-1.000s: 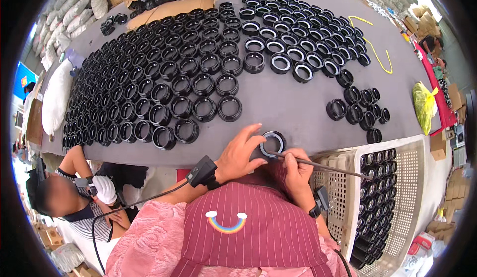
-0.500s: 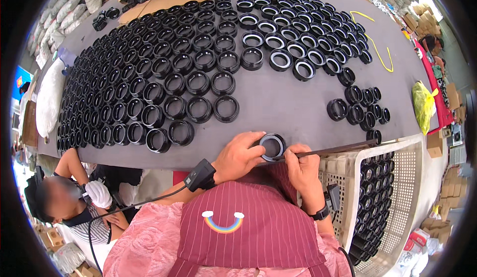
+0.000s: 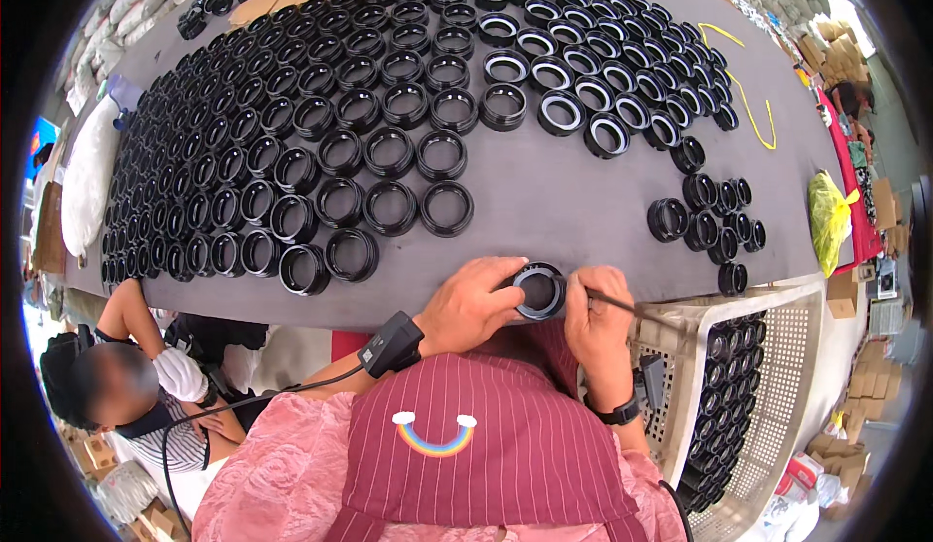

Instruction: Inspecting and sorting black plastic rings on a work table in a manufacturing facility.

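Note:
My left hand (image 3: 473,301) grips a black ring (image 3: 559,292) by its left side, with the thumb and fingers closed round it near the table's front edge. The ring's opening is turned up, and a grey band lines its inside. My right hand (image 3: 597,316) is closed on a thin dark stick (image 3: 616,302), with its fingers by the ring's right side. The stick slants down to the right over the crate's rim. Its working tip is hidden behind my fingers, so I cannot tell if it touches the ring.
Rows of black rings (image 3: 340,202) cover the table's left side. Grey-lined rings (image 3: 608,136) stand at the back right, with a smaller cluster (image 3: 701,231) nearer. A white crate (image 3: 785,386) of rings is at my right. A person (image 3: 160,386) sits at the left.
My right hand has risen slightly and turned. The stick's far end has swung down toward me, from sloping up to sloping down. The ring has shifted slightly right in my left hand.

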`<state>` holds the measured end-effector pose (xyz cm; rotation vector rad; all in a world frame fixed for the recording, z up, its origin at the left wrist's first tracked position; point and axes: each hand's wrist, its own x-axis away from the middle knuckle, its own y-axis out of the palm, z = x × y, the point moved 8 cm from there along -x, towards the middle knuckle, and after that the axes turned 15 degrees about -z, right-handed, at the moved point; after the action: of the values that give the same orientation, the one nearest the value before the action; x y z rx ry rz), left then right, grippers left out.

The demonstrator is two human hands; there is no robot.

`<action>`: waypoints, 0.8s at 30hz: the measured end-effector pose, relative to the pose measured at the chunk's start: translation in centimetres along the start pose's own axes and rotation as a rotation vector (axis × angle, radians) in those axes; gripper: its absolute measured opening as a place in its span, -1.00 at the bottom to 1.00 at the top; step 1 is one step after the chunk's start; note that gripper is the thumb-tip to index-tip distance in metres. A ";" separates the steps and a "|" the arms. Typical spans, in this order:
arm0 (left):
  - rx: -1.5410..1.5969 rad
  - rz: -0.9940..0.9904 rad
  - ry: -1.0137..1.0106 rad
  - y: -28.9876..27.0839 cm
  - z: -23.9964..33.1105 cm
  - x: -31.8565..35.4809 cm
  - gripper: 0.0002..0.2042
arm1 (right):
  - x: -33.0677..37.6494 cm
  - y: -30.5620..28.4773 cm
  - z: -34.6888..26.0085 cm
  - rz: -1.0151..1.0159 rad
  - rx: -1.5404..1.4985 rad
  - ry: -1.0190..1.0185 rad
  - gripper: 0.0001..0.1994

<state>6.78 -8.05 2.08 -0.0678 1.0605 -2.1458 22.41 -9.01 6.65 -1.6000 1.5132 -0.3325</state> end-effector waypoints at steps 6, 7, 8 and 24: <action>0.001 0.013 0.008 -0.1 0.0 0.1 -0.74 | 1.5 2.3 0.1 -0.093 -0.250 -0.057 -0.95; -0.011 0.010 0.027 -0.2 0.3 0.0 -0.74 | 1.6 2.4 0.5 -0.109 -0.304 -0.048 -0.95; -0.025 0.007 0.048 -0.3 0.7 -0.1 -0.73 | 1.7 2.5 0.9 -0.122 -0.357 -0.039 -0.94; 0.042 -0.206 -0.563 2.1 -3.2 -10.3 -0.71 | 8.1 1.1 3.5 -0.159 -0.665 0.453 -0.75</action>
<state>14.44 -0.27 1.17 -0.7429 0.6965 -2.1346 26.01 -14.79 0.86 -2.2860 1.9762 -0.3099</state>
